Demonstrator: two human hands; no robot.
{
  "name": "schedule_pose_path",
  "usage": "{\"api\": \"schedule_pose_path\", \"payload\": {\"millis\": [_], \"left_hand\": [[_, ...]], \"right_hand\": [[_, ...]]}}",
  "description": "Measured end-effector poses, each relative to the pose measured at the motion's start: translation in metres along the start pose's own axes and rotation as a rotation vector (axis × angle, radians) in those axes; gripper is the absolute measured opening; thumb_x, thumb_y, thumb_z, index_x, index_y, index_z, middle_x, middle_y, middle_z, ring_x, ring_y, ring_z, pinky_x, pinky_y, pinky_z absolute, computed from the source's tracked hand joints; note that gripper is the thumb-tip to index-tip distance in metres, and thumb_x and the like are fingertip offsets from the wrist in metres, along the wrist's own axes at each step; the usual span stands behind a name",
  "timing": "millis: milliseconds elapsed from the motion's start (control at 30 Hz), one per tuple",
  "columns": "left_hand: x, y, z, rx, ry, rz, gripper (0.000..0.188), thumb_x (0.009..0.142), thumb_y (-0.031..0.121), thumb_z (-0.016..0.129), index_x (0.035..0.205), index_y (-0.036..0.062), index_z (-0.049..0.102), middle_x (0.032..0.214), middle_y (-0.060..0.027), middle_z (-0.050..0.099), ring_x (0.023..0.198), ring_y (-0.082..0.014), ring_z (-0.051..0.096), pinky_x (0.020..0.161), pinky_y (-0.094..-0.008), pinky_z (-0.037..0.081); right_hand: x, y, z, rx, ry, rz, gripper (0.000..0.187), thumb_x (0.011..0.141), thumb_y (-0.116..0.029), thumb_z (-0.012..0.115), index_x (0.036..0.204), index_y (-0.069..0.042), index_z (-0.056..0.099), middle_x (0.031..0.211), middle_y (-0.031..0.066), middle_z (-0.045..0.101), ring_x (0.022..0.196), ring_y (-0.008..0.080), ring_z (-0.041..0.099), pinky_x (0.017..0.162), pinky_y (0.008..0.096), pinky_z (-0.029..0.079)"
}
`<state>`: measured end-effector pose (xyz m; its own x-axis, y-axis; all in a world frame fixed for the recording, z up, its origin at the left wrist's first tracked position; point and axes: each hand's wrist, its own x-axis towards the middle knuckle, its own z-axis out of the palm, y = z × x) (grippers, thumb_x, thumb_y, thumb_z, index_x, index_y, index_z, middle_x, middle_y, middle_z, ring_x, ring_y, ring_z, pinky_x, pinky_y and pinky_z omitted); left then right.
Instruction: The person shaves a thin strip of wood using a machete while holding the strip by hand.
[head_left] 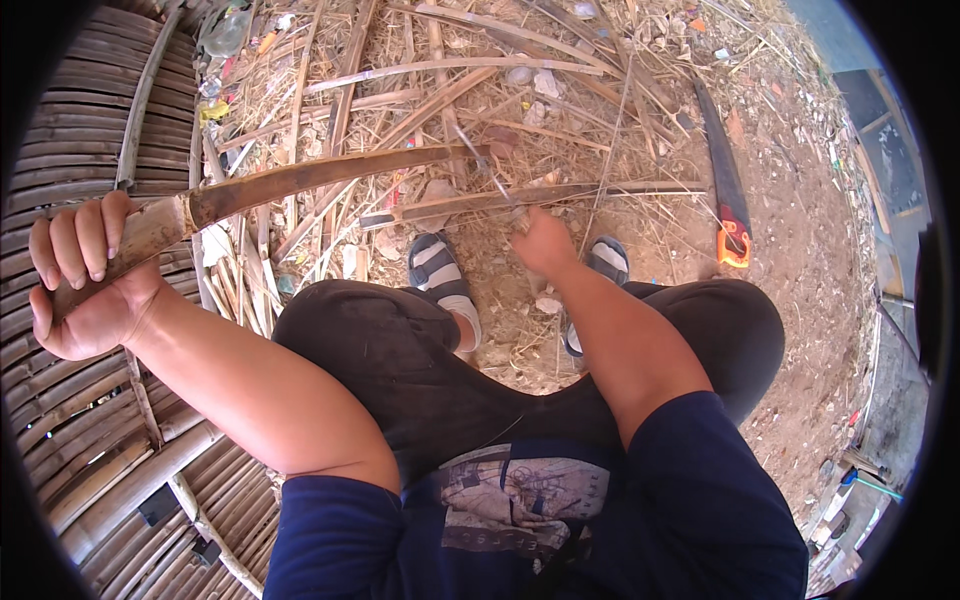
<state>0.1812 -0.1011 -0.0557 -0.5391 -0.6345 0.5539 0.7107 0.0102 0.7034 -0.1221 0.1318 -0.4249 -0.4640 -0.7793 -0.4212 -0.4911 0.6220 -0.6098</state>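
At the left, my left hand [95, 275] is wrapped round the wooden handle of a machete [290, 182]. Its long, brownish blade points right across the front of me, held above the ground. Between my knees, my right hand [545, 245] is closed on the lower end of a thin, pale rod [487, 170]. The rod slants up and left, its far end close to the machete's tip. Just beyond my right hand, a split bamboo strip [450, 207] lies crosswise near my sandals [436, 262]. My right fingers are partly hidden.
A handsaw [722, 170] with an orange handle lies on the dirt at the right. Bamboo strips [440, 65], straw and litter cover the ground ahead. A bamboo slat wall [110, 120] runs along the left, close to my left hand.
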Motion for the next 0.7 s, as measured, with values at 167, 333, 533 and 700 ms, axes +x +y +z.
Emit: {"api": "schedule_pose_path", "payload": {"millis": [167, 333, 533, 700], "left_hand": [[0.002, 0.001, 0.004, 0.02, -0.008, 0.008, 0.022, 0.074, 0.028, 0.067, 0.074, 0.0194, 0.047, 0.059, 0.0081, 0.041, 0.05, -0.0077, 0.032, 0.059, -0.0277, 0.027], [0.005, -0.006, 0.004, -0.024, -0.018, -0.007, 0.021, 0.075, 0.027, 0.066, 0.074, 0.0193, 0.047, 0.06, 0.0082, 0.041, 0.051, -0.0077, 0.033, 0.06, -0.0281, 0.027], [0.002, -0.001, 0.004, -0.007, -0.014, -0.016, 0.02, 0.075, 0.027, 0.065, 0.074, 0.0194, 0.047, 0.06, 0.0081, 0.04, 0.051, -0.0078, 0.032, 0.06, -0.0282, 0.027], [0.003, -0.011, 0.003, -0.008, -0.002, -0.008, 0.021, 0.075, 0.027, 0.066, 0.073, 0.0195, 0.046, 0.059, 0.0079, 0.04, 0.051, -0.0079, 0.033, 0.06, -0.028, 0.028]], "right_hand": [[-0.012, -0.015, -0.007, 0.042, 0.002, -0.061, 0.047, 0.084, -0.02, 0.072, 0.125, 0.001, 0.06, 0.108, 0.029, 0.07, 0.104, 0.0454, 0.067, 0.092, 0.0516, 0.053], [0.002, 0.025, 0.008, -0.002, 0.009, 0.134, 0.046, 0.084, -0.02, 0.071, 0.124, 0.002, 0.06, 0.106, 0.0299, 0.07, 0.104, 0.0461, 0.067, 0.091, 0.0515, 0.053], [-0.017, -0.001, -0.008, 0.018, -0.019, -0.006, 0.044, 0.083, -0.019, 0.069, 0.118, 0.006, 0.06, 0.103, 0.0313, 0.07, 0.101, 0.0461, 0.068, 0.092, 0.0509, 0.054], [-0.01, 0.039, 0.008, -0.017, 0.032, 0.119, 0.042, 0.084, -0.019, 0.068, 0.117, 0.006, 0.061, 0.101, 0.0329, 0.069, 0.1, 0.0473, 0.067, 0.091, 0.0517, 0.053]]}}
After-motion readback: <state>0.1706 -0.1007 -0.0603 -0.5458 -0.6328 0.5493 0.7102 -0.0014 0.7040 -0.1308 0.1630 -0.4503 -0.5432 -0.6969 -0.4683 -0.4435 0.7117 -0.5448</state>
